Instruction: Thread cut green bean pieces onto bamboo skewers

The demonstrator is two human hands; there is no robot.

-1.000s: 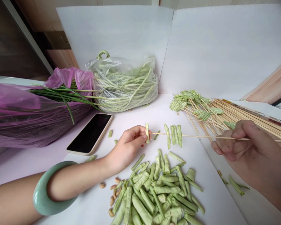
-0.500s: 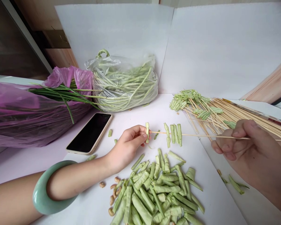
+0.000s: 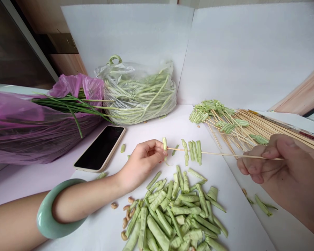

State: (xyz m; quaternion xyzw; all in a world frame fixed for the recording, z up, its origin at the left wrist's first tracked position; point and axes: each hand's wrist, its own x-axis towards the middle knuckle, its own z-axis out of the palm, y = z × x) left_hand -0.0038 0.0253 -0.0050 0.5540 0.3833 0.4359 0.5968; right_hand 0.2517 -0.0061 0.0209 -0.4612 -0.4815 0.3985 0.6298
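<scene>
My left hand (image 3: 145, 162) pinches a short green bean piece (image 3: 164, 143) upright at the tip of a thin wooden skewer (image 3: 222, 154). Several bean pieces (image 3: 195, 152) hang crosswise on the skewer, a short way from that tip. At the right, my right hand (image 3: 277, 164) is closed around the skewer's other part, holding it nearly level. Below both hands lies a pile of cut bean pieces (image 3: 172, 212). Whether the skewer's tip has passed through the pinched piece is hidden by my fingers.
A phone (image 3: 101, 148) lies left of my left hand. Behind are a clear bag of long beans (image 3: 143, 94) and a purple bag (image 3: 18, 129) with green stalks. Filled skewers (image 3: 211, 108) and bare sticks (image 3: 274, 132) lie at the right. Brown seeds (image 3: 125, 223) edge the pile.
The skewer and the pieces on it have shifted slightly left and tilted a little. My right hand's fingers have moved slightly. My left hand has hardly moved.
</scene>
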